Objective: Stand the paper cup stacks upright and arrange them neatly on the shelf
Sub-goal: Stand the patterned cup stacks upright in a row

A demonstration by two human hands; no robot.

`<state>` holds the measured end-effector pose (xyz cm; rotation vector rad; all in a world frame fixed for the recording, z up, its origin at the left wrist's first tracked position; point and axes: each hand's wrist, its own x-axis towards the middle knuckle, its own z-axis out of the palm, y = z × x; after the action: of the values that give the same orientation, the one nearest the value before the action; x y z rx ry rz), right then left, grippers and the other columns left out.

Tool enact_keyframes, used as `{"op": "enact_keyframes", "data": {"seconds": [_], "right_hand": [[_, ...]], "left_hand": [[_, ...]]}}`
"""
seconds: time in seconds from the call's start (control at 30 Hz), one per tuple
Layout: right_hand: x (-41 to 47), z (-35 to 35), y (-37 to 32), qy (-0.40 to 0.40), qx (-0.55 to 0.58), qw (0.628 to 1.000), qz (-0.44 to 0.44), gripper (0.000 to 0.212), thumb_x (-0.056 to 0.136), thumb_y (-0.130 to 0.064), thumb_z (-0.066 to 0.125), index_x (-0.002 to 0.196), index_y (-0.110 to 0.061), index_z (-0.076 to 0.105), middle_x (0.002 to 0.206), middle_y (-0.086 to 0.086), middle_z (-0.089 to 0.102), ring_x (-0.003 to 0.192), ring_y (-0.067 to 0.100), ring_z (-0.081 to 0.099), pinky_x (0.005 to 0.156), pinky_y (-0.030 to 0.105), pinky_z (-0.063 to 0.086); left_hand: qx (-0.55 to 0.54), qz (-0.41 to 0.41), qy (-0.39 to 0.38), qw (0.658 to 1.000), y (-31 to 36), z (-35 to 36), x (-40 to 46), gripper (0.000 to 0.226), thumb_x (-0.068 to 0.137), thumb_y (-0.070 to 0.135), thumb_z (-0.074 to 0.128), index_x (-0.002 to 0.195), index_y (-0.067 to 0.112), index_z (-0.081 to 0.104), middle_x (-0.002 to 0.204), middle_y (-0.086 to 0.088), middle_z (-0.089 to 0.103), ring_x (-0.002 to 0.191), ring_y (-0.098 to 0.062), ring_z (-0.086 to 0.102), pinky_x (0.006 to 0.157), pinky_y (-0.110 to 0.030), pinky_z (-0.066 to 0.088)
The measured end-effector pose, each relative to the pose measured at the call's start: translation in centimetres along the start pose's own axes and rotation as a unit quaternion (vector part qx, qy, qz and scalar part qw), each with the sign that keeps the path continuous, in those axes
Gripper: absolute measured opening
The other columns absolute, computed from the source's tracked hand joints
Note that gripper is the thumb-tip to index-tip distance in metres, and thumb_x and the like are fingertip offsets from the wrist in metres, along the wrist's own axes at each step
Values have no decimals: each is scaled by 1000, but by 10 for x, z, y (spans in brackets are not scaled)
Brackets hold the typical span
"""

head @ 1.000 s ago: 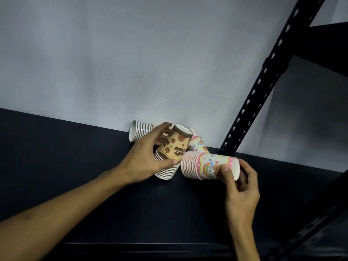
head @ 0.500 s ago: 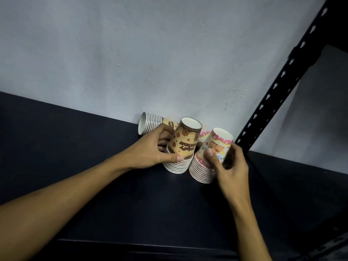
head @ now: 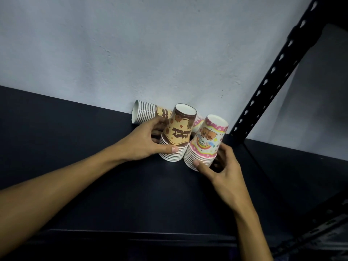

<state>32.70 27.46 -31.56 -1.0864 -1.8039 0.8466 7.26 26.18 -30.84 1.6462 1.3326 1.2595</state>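
Two paper cup stacks stand rim-down on the black shelf (head: 94, 176). My left hand (head: 145, 142) grips the brown and cream stack (head: 178, 131) near its base. My right hand (head: 222, 172) holds the pink stack (head: 207, 142) at its lower rims, just right of the brown one. Behind my left hand a third brown stack (head: 145, 112) lies on its side against the wall. A fourth pink stack (head: 197, 121) lies behind the two standing ones, mostly hidden.
A grey wall (head: 131, 53) backs the shelf. A black perforated upright post (head: 271, 72) rises at the right, close to the pink stack. The shelf's front edge (head: 131, 232) runs along the bottom.
Both stacks went from lying tilted to standing rim-down. My right hand slid from the pink stack's top end down to its base. The view shifted closer.
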Motion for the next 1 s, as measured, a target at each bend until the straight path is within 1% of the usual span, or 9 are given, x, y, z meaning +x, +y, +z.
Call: {"op": "enact_keyframes", "data": {"seconds": [0.07,0.2,0.33,0.43,0.53,0.63,0.77,0.87,1.0], "right_hand": [[0,1,-1,4,-3,1000,3,75,76,-23,87,139,-26,45,127,-19,64,112,-10,61,93,9,48],[2,-1,1,3,-3,1000,12,70,80,-18,85,139,-20,47,129,-15,65,112,-7,63,98,17,50],[-1,-1,-2,-6,2,1000,13,68,80,-20,85,137,-21,49,127,-15,65,110,-8,63,91,9,49],[-2,1,-4,4,7,1000,13,66,78,-25,86,134,-21,50,125,-14,66,109,-8,64,88,8,49],[-4,1,-5,5,3,1000,13,68,79,-26,85,136,-19,49,126,-11,67,109,-6,65,88,10,50],[-6,-2,-5,3,-4,1000,15,71,80,-28,84,140,-21,47,128,-11,66,113,-3,64,98,20,52],[-17,-8,-7,6,-31,999,16,64,83,-30,82,137,-23,49,120,-20,66,110,-6,64,101,28,52],[-29,-17,-3,20,-35,999,19,63,83,-28,81,137,-22,49,119,-20,66,109,-7,63,99,25,51],[-41,-38,1,26,-71,997,22,59,83,-30,81,133,-22,51,119,-17,67,107,-11,61,92,15,48]], "left_hand": [[-3,0,-2,1000,0,1,-1,91,62,35,88,141,19,46,128,5,65,115,-4,65,95,-25,55],[-21,-10,-13,1000,1,1,-2,92,63,32,87,143,18,45,130,3,65,118,-5,64,98,-25,53],[-23,-26,-26,999,0,-1,-4,85,72,21,88,144,15,43,132,3,65,119,-5,64,104,-27,50],[-21,-28,-23,999,1,4,-7,76,78,10,85,142,14,44,130,4,65,117,-2,64,105,-25,49],[2,-15,-3,1000,4,11,-11,90,69,30,92,144,17,44,130,7,64,116,-3,65,102,-28,52],[34,-7,16,999,8,13,-15,102,57,49,91,144,20,46,129,9,65,114,-4,66,100,-31,54],[46,-5,0,999,13,18,-22,87,68,31,93,142,22,49,127,8,68,113,-3,67,102,-32,53],[66,4,-12,998,20,30,-26,77,71,30,91,137,23,53,124,12,69,109,2,67,99,-26,54],[67,12,-21,997,24,50,-27,78,70,32,91,138,20,54,123,11,70,109,2,67,99,-26,54]]}}
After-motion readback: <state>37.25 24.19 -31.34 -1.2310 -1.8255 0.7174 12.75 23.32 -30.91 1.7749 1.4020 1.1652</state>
